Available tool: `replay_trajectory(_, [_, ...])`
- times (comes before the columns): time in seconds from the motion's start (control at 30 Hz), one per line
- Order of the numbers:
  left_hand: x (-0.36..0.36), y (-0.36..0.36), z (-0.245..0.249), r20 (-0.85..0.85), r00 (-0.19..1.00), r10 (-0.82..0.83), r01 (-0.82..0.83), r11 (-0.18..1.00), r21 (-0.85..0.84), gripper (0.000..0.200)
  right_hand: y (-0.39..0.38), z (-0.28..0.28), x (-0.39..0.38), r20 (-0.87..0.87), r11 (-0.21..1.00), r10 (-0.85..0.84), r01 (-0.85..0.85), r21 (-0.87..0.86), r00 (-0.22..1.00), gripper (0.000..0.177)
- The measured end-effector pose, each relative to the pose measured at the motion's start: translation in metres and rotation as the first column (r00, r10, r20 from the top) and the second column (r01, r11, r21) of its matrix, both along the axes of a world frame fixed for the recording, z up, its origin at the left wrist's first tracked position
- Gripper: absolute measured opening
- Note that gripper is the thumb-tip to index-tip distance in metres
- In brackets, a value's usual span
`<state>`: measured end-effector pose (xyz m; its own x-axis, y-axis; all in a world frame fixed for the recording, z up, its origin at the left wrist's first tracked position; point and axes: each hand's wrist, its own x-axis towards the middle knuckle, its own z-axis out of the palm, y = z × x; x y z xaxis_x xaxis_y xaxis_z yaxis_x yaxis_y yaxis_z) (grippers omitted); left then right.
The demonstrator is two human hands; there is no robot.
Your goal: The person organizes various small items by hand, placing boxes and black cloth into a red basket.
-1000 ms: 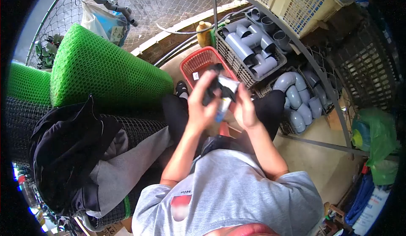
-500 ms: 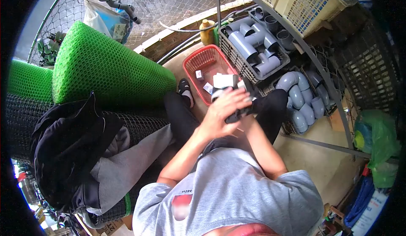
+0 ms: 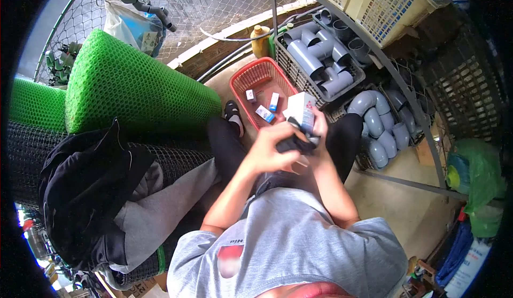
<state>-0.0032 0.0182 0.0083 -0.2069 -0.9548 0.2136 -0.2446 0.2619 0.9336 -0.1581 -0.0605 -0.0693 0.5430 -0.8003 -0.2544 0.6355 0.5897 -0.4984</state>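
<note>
My left hand [image 3: 273,149] is closed around a black object [image 3: 295,144], whose kind I cannot make out. My right hand [image 3: 319,140] grips a white box [image 3: 302,109] with small red and blue print, tilted over my lap. The black object lies against the near end of the box, between both hands; whether it is partly inside the box cannot be seen. Just beyond my hands, a red plastic basket [image 3: 249,71] stands on the floor. Small white-and-blue boxes [image 3: 264,113] lie in it.
Crates of grey pipe fittings [image 3: 306,57] stand to the right of the basket. On the left are a green mesh roll [image 3: 139,84] and a dark jacket [image 3: 80,186]. A yellow bottle [image 3: 260,41] stands behind the basket. A metal frame bar [image 3: 411,186] runs at right.
The white box has shifted right and stands more upright, showing its printed side. My left hand has moved slightly left and down with the black object. More small boxes in the basket are uncovered.
</note>
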Motion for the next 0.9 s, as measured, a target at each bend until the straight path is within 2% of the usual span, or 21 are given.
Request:
replay_trajectory(0.03, [0.003, 0.001, -0.002, -0.191, 0.971, 0.147, -0.128, 0.986, 0.110, 0.034, 0.001, -0.001, 0.005, -0.082, 1.000, -0.013, 0.013, -0.009, 0.997, 0.058])
replay_trajectory(0.07, [0.007, -0.005, -0.007, -0.202, 0.941, 0.271, -0.285, 0.958, -0.044, 0.034, 0.003, -0.001, 0.013, -0.160, 0.999, -0.028, 0.024, -0.024, 0.987, 0.058])
replay_trajectory(0.1, [0.008, -0.010, 0.000, -0.202, 0.909, 0.366, -0.379, 0.925, -0.031, 0.037, 0.005, 0.002, 0.019, -0.171, 0.999, -0.036, 0.034, -0.016, 0.985, 0.060])
replay_trajectory(0.13, [0.008, -0.013, 0.011, -0.200, 0.866, 0.458, -0.471, 0.882, -0.017, 0.040, 0.008, 0.011, 0.012, -0.159, 0.978, 0.088, -0.116, -0.175, 0.983, 0.065])
replay_trajectory(0.2, [0.006, -0.027, 0.020, 0.071, 0.849, 0.524, -0.462, 0.800, -0.384, 0.044, 0.013, 0.017, 0.020, -0.152, 0.981, 0.024, -0.053, -0.186, 0.988, 0.072])
replay_trajectory(0.23, [0.007, -0.031, 0.018, 0.193, 0.890, 0.413, -0.298, 0.847, -0.440, 0.047, 0.013, 0.029, 0.032, -0.166, 0.965, -0.128, 0.085, -0.248, 0.978, 0.077])
replay_trajectory(0.27, [0.001, -0.028, 0.013, 0.253, 0.923, 0.290, -0.196, 0.920, -0.339, 0.050, 0.012, 0.010, 0.035, -0.093, 0.977, -0.210, 0.205, -0.061, 0.973, 0.080])
replay_trajectory(0.33, [-0.003, -0.021, 0.010, 0.382, 0.913, 0.140, -0.009, 0.945, -0.326, 0.050, -0.004, 0.007, 0.021, 0.208, 0.990, -0.028, -0.002, 0.143, 0.978, 0.078])
replay_trajectory(0.4, [-0.006, -0.016, 0.008, 0.362, 0.928, 0.084, 0.032, 0.953, -0.302, 0.043, 0.000, 0.026, 0.019, 0.145, 0.992, -0.083, 0.068, 0.108, 0.986, 0.074])
replay_trajectory(0.47, [0.004, -0.012, 0.019, 0.210, 0.978, -0.019, 0.050, 0.988, -0.144, 0.032, 0.009, 0.035, 0.024, 0.096, 0.983, -0.139, 0.126, 0.131, 0.986, 0.074])
replay_trajectory(0.5, [0.011, -0.010, 0.016, 0.116, 0.993, -0.031, 0.047, 0.990, -0.136, 0.025, 0.009, 0.033, 0.021, 0.203, 0.985, -0.068, 0.033, 0.170, 0.977, 0.075])
replay_trajectory(0.53, [0.017, -0.009, 0.013, 0.023, 0.999, -0.043, 0.046, 0.991, -0.129, 0.019, 0.025, 0.055, 0.023, 0.004, 0.988, -0.153, 0.153, -0.013, 0.988, 0.066])
replay_trajectory(0.57, [0.018, -0.001, 0.012, -0.132, 0.987, 0.096, -0.099, 0.995, -0.014, 0.010, 0.010, 0.022, 0.021, 0.051, 0.991, -0.130, 0.129, 0.025, 0.990, 0.058])
replay_trajectory(0.6, [0.017, -0.001, -0.006, -0.382, 0.901, 0.205, -0.219, 0.976, 0.006, 0.010, -0.004, -0.010, 0.020, 0.099, 0.993, -0.109, 0.103, 0.061, 0.989, 0.051])
replay_trajectory(0.63, [0.015, -0.003, -0.014, -0.540, 0.785, 0.302, -0.333, 0.942, 0.042, 0.013, -0.002, 0.003, 0.020, -0.091, 0.981, -0.190, 0.191, 0.003, 0.977, 0.041])
replay_trajectory(0.67, [0.013, -0.006, -0.021, -0.675, 0.632, 0.382, -0.436, 0.895, 0.098, 0.016, 0.003, 0.016, 0.021, -0.179, 0.955, -0.292, 0.273, -0.119, 0.940, 0.043])
replay_trajectory(0.7, [0.012, -0.008, -0.041, -0.617, 0.565, 0.548, -0.579, 0.796, 0.176, 0.016, 0.004, 0.011, 0.023, -0.145, 0.929, -0.344, 0.315, -0.194, 0.928, 0.050])
replay_trajectory(0.73, [0.003, -0.009, -0.035, -0.641, 0.474, 0.604, -0.593, 0.757, 0.275, 0.019, 0.005, 0.018, 0.029, -0.106, 0.897, -0.392, 0.353, -0.267, 0.914, 0.059])
replay_trajectory(0.8, [-0.010, -0.006, -0.055, -0.729, 0.235, 0.643, -0.385, 0.750, 0.538, 0.026, 0.017, 0.024, 0.038, -0.066, 0.633, -0.583, 0.401, -0.662, 0.810, 0.092])
replay_trajectory(0.87, [-0.029, 0.008, -0.057, -0.787, -0.033, 0.616, 0.008, 0.788, 0.616, 0.038, 0.019, 0.021, 0.043, -0.015, 0.302, -0.682, 0.263, -0.916, 0.732, 0.102])
replay_trajectory(0.9, [-0.037, 0.009, -0.050, -0.778, -0.048, 0.626, 0.057, 0.780, 0.624, 0.037, 0.017, 0.017, 0.041, -0.035, 0.143, -0.748, 0.110, -0.984, 0.663, 0.114])
